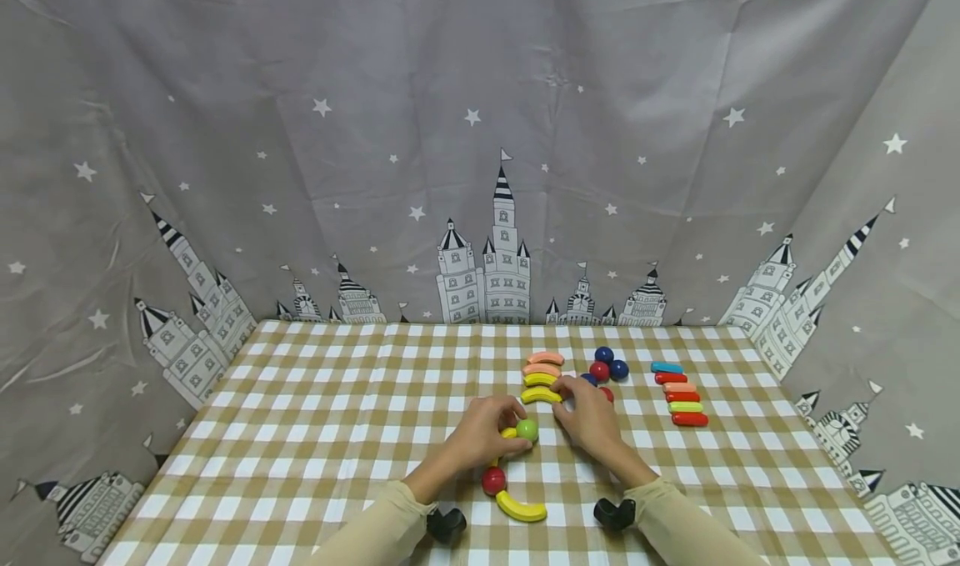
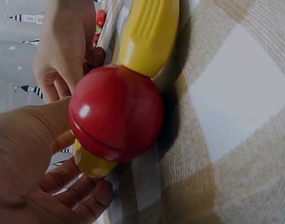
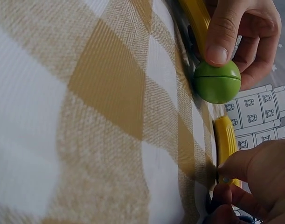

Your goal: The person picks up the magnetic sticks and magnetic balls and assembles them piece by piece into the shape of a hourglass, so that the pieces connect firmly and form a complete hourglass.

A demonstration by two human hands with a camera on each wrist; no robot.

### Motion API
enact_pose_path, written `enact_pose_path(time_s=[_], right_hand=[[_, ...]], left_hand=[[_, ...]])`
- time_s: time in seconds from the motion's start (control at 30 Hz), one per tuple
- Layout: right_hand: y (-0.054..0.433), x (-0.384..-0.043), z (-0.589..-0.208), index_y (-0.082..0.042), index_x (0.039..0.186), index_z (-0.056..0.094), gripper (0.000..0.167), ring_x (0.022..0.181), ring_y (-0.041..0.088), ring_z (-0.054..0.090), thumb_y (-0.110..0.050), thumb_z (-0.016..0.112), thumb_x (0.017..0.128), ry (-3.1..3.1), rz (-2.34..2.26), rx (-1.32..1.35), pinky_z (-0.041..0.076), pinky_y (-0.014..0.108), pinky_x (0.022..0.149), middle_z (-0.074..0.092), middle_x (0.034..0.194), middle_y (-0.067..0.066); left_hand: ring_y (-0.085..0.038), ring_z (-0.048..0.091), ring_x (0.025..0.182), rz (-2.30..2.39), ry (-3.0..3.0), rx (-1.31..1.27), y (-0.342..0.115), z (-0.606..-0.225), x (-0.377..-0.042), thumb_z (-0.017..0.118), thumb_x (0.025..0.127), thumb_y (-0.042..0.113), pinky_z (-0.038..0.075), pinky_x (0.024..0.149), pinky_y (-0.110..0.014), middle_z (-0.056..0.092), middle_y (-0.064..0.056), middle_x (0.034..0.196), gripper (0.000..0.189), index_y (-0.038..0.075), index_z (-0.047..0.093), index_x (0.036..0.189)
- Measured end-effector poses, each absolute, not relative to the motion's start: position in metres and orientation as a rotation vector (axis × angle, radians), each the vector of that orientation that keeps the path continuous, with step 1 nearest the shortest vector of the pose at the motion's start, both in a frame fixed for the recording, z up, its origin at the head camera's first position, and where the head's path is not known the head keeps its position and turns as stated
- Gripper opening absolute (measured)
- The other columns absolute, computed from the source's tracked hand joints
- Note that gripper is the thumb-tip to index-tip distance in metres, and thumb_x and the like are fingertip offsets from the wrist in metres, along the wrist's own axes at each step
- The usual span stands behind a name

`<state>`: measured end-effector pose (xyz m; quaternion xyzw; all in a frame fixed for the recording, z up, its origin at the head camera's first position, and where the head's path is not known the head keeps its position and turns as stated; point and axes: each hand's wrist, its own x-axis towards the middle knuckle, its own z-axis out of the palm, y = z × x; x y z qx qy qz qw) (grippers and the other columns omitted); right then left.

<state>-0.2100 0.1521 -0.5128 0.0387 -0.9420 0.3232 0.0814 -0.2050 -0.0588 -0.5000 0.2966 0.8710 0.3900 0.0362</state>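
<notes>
My left hand (image 1: 482, 430) holds a green ball (image 1: 527, 429) between thumb and fingers; the thumb lies on the ball in the right wrist view. The ball meets one end of a yellow curved stick, mostly covered by that hand. At the stick's other end is a red ball (image 2: 116, 113), which touches a second yellow curved stick (image 1: 521, 508), so they form an open arc on the cloth. With my right hand (image 1: 592, 420) I pinch the right end of another yellow curved stick (image 3: 225, 137), the nearest of a short column of curved sticks.
Beyond it lie another yellow curved stick (image 1: 539, 379) and two orange ones (image 1: 545, 358). Blue balls (image 1: 604, 354) and red balls (image 1: 599, 371) cluster behind my right hand. Several short straight sticks (image 1: 683, 397) form a column at the right. A checked cloth (image 1: 300, 433) covers the table.
</notes>
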Motion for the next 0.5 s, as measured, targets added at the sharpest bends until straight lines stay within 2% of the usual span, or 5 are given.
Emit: enact_pose_path(time_s=[0.2, 0.33, 0.5], right_hand=[[0.153, -0.207, -0.514, -0.013, 0.103, 0.074, 0.02, 0.088, 0.018, 0.061, -0.009, 0.081, 0.084, -2.801, 0.966, 0.125, 0.052, 0.043, 0.082, 0.068, 0.096, 0.001], [0.156, -0.203, -0.514, -0.013, 0.103, 0.074, 0.021, 0.082, 0.016, 0.058, -0.008, 0.081, 0.084, -2.803, 0.981, 0.143, 0.049, 0.038, 0.077, 0.066, 0.092, -0.001], [0.161, -0.194, -0.512, -0.016, 0.102, 0.074, 0.021, 0.077, 0.014, 0.053, -0.008, 0.08, 0.083, -2.829, 1.003, 0.15, 0.045, 0.033, 0.071, 0.065, 0.091, -0.003]], left_hand=[[-0.005, 0.054, 0.067, 1.191, 2.684, 0.894, -0.058, -0.501, -0.204, 0.088, 0.082, 0.016, 0.044, 0.061, -0.021, 0.065, 0.001, 0.081, 0.026, 0.009, 0.071, 0.1], [-0.007, 0.055, 0.068, 1.189, 2.684, 0.887, -0.06, -0.501, -0.205, 0.087, 0.082, 0.016, 0.044, 0.061, -0.021, 0.064, 0.003, 0.08, 0.025, 0.009, 0.071, 0.1], [-0.008, 0.059, 0.074, 1.211, 2.662, 0.853, -0.065, -0.501, -0.205, 0.085, 0.083, 0.014, 0.048, 0.067, -0.022, 0.068, 0.004, 0.086, 0.024, 0.01, 0.071, 0.102]])
